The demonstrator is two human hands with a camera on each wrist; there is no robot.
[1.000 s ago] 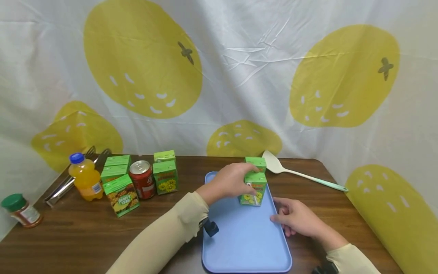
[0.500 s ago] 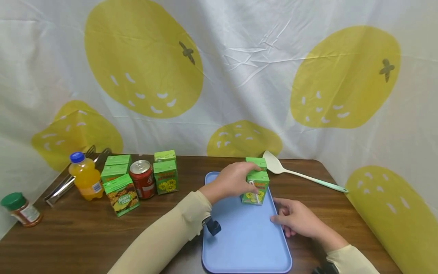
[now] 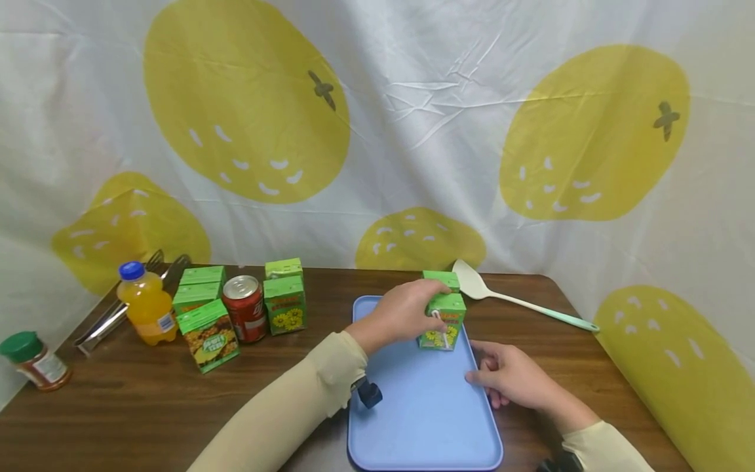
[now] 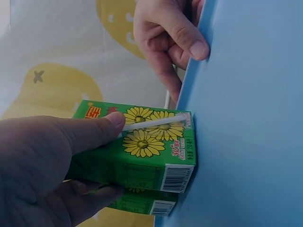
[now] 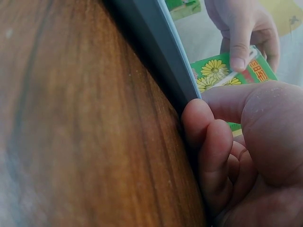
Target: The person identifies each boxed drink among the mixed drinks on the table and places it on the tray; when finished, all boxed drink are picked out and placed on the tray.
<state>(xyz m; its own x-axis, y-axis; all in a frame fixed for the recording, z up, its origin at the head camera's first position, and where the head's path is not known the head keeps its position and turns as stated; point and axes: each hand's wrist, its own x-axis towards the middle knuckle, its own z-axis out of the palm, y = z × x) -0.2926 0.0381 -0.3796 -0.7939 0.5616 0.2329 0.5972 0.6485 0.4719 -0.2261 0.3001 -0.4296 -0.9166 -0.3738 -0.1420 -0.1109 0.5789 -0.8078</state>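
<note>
My left hand grips a green drink carton printed with yellow flowers, its thumb over the front beside a white straw. The carton stands upright at the far right of the blue tray; in the left wrist view its base meets the tray surface. Right behind it is a second green carton, partly hidden. At the tray's right edge, my right hand pinches the rim, thumb on top and fingers curled beneath, as the right wrist view also shows.
To the left stand several green cartons, a red can, an orange juice bottle, tongs and a green-capped jar. A white spatula lies right of the tray. A patterned curtain hangs behind the table.
My left hand has shifted the held carton slightly right and back, closer to the tray's right edge. My right hand has stayed on the rim.
</note>
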